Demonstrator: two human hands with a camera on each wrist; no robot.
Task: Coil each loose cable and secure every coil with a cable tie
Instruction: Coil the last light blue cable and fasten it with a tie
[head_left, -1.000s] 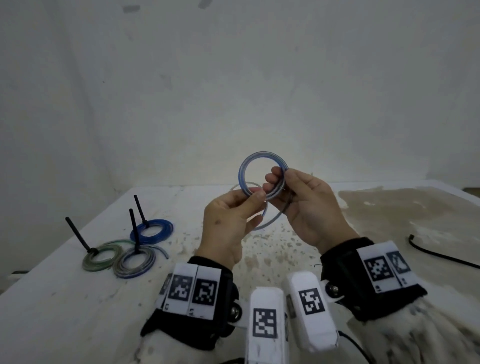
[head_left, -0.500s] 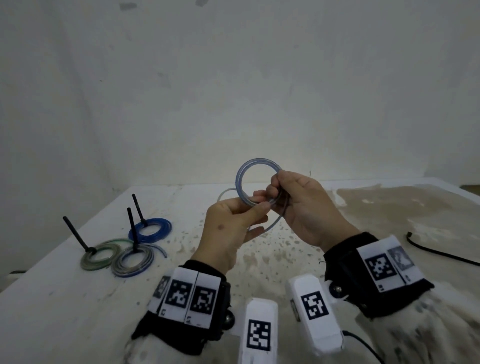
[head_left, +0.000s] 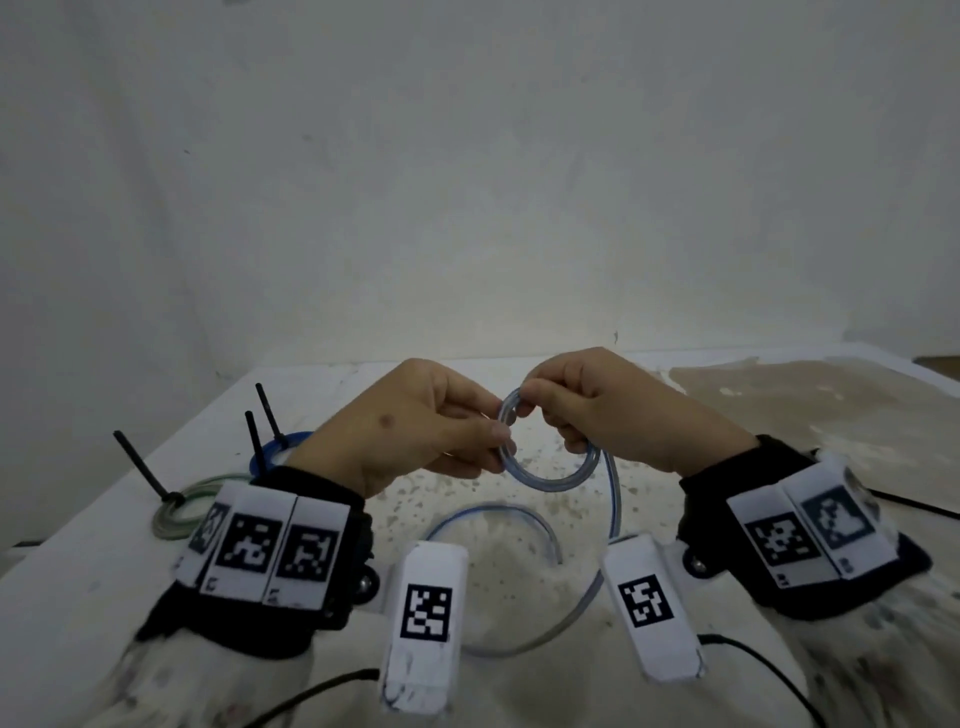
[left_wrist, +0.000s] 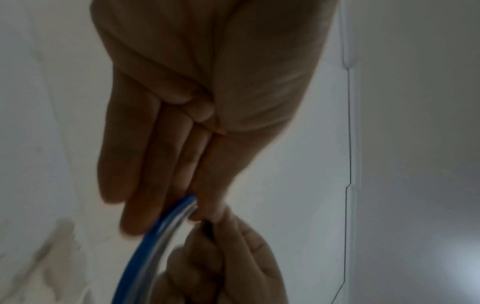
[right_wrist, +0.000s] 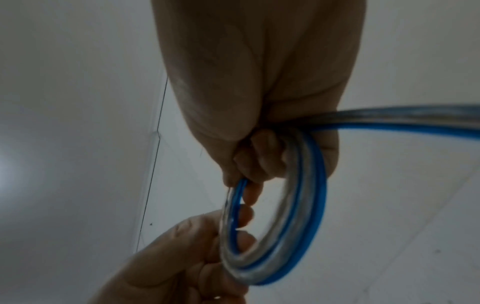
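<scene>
A flat clear-and-blue cable (head_left: 550, 475) is wound into a small coil held in the air between both hands, above the table. My left hand (head_left: 498, 434) pinches the coil's left side with thumb and fingers. My right hand (head_left: 540, 405) grips the coil's top and right side, fingers curled through the ring (right_wrist: 275, 236). The loose tail (head_left: 615, 509) drops from the coil and loops over the table towards me. In the left wrist view the cable (left_wrist: 155, 232) runs out from between the left fingertips.
Tied coils lie at the table's left, partly behind my left wrist: a green one (head_left: 179, 512) and a blue one (head_left: 283, 447), each with a black cable tie (head_left: 140, 465) sticking up. A black cord (head_left: 914, 506) lies at the right. The speckled table (head_left: 727, 410) meets a white wall.
The coil has been turned downward and now hangs below the fingers instead of standing above them. Both hands have moved slightly apart, and more loose tail shows over the table.
</scene>
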